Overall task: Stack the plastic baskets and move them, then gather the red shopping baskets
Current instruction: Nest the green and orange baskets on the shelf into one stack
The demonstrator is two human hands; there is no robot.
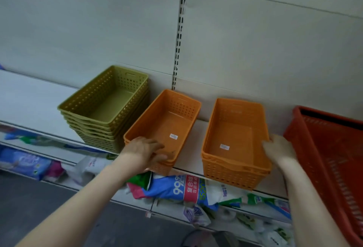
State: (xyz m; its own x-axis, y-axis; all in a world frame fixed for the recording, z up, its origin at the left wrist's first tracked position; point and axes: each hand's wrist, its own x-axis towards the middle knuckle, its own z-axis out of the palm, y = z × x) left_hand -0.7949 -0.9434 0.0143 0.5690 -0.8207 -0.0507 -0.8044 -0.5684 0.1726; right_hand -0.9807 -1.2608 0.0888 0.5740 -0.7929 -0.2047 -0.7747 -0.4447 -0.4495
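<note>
left hand grips the near-left corner of the left orange stack, fingers curled over the rim into the basket. right hand is at the near-right rim of the right orange stack, touching it; blurred, cannot tell if its fingers are clamped. both stacks sit side by side on the shelf, slightly apart, each with a white sticker inside. green stack is just left of the left orange one. red shopping basket is right of the right hand, crowding it. white back panel with slotted upright behind. bagged goods on the lower shelf, dark floor below.
</note>
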